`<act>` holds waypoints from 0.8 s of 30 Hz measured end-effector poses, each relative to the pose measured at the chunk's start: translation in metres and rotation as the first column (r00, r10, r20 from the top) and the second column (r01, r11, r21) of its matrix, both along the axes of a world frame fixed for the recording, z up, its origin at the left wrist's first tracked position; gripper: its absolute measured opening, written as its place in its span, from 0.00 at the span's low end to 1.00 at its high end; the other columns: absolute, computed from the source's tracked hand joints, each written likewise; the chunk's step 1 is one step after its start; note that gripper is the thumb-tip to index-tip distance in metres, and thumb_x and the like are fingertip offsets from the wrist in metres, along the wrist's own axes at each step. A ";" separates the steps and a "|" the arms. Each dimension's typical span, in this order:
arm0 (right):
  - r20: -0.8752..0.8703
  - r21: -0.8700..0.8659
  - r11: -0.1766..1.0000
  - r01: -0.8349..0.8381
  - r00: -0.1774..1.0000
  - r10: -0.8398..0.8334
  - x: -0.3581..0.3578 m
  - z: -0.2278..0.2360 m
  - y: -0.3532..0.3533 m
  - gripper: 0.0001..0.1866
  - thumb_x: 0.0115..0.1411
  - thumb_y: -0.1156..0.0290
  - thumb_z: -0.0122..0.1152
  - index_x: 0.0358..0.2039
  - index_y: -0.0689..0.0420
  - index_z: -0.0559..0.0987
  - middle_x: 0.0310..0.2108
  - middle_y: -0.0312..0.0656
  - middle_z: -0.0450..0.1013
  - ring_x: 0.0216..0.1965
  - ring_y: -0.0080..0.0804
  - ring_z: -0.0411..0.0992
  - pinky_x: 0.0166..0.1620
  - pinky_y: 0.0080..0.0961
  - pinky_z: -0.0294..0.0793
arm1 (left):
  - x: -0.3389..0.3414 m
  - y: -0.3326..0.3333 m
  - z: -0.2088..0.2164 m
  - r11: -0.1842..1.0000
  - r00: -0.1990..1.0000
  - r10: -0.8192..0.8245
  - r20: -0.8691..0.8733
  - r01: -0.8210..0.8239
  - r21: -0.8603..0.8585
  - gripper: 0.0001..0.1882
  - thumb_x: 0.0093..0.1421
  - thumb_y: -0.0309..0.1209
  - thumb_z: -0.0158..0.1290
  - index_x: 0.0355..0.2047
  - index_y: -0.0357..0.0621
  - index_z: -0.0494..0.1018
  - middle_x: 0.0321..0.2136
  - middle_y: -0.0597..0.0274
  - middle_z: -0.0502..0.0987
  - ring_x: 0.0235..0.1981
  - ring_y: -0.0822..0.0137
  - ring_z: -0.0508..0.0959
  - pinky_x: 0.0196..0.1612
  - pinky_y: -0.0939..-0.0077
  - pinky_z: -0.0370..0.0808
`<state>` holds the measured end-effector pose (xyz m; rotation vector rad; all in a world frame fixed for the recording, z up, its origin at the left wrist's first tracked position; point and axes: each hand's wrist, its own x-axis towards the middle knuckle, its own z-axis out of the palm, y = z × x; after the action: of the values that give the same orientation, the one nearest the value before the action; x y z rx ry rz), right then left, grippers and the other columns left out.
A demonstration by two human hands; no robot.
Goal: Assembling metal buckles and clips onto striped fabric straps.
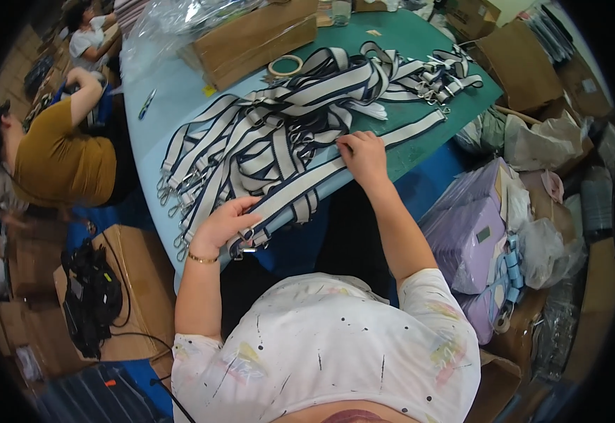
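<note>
A white webbing strap with navy edges (299, 189) stretches slantwise along the near side of the table. Near its lower end, by a metal buckle (247, 251), my left hand (224, 227) holds it between thumb and fingers. Farther right, my right hand (365, 156) is closed on the same strap, fingers curled at its edge. Its far end, with a metal clasp (445, 111), lies on the green part of the table. Just behind is a tangled pile of matching straps (272, 134), with several metal snap hooks (173, 211) at its left edge.
On the table (154, 137) are a cardboard box (254, 46), a tape roll (285, 65) and a small cutter-like tool (148, 103). Purple wrapped bundles (466, 218) stand at right. Black cables (92, 292) lie on a carton at left. Another person (68, 155) sits beyond the left edge.
</note>
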<state>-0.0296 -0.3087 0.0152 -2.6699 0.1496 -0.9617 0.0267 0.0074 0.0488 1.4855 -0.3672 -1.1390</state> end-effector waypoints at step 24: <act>0.023 -0.435 0.868 0.241 0.966 -0.256 0.046 -0.014 -0.080 0.06 0.53 0.67 0.54 0.30 0.52 0.78 0.38 0.33 0.75 0.44 0.32 0.69 0.44 0.33 0.66 | 0.002 0.001 0.001 0.998 0.991 0.046 -0.123 -0.051 -0.034 0.17 0.61 0.28 0.49 0.50 0.35 0.66 0.25 0.66 0.75 0.15 0.80 0.71 0.17 0.89 0.69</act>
<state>0.0160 -0.3889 0.0017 -3.1384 0.3302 -1.1397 0.0283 0.0088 0.0496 1.3778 -0.2648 -1.1721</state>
